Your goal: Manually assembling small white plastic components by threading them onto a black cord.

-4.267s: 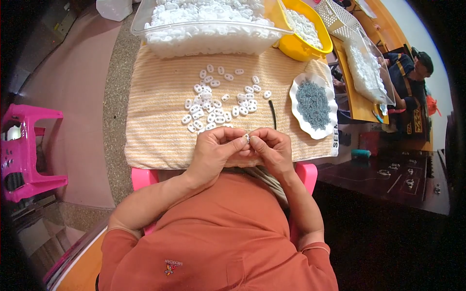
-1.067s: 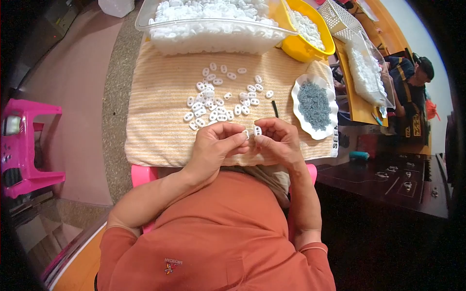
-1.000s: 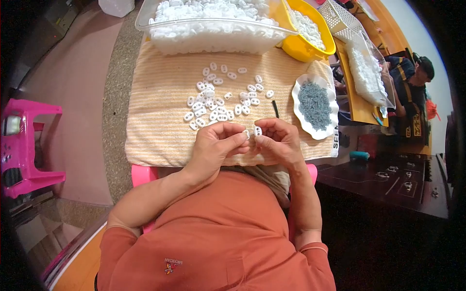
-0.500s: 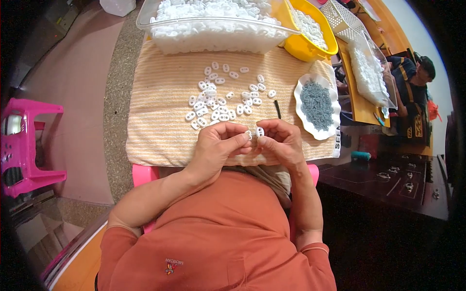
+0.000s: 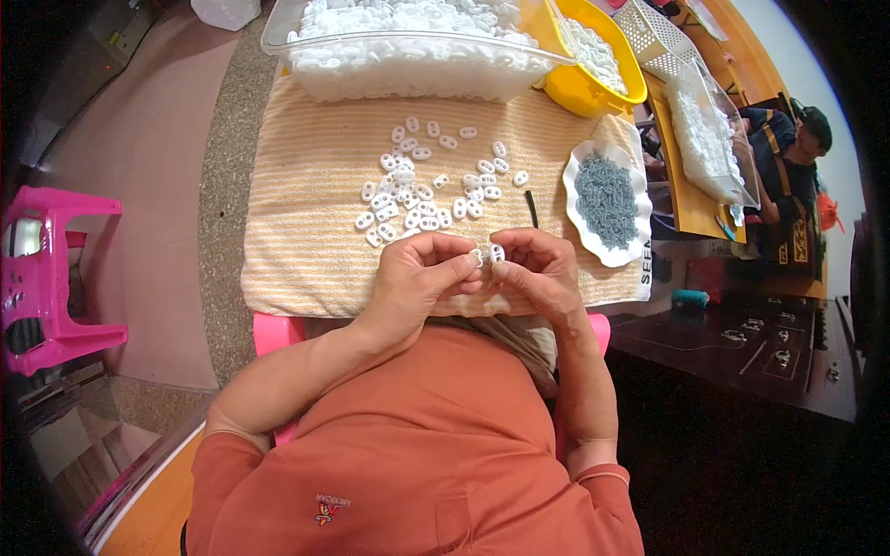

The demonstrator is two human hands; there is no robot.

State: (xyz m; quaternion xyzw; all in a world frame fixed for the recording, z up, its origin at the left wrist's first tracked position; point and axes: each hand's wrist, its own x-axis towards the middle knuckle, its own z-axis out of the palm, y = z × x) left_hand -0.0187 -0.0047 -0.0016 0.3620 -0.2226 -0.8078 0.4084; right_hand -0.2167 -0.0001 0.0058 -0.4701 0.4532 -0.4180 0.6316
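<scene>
My left hand [image 5: 413,280] pinches a small white plastic piece [image 5: 477,259] between thumb and fingertips; the fingers partly cover it. Close beside it, my right hand [image 5: 545,275] holds a white oval two-hole plastic piece [image 5: 497,253] upright between thumb and forefinger. Whether the two pieces are joined is too small to tell. Just beyond my hands, a loose scatter of similar white two-hole pieces [image 5: 428,223] lies on the striped towel [image 5: 311,213]. A thin black stick [image 5: 531,209] rests on the towel beyond my right hand.
A white scalloped dish [image 5: 581,225] of small grey parts [image 5: 607,199] stands at the right. Behind are a clear bin [image 5: 417,83] and a yellow basin [image 5: 593,104], both holding white pieces. A pink stool [image 5: 69,278] is at the left; another person [image 5: 788,148] sits far right.
My hands stay almost in place, still holding the white pieces close together. The table's contents shift only very slightly in the picture.
</scene>
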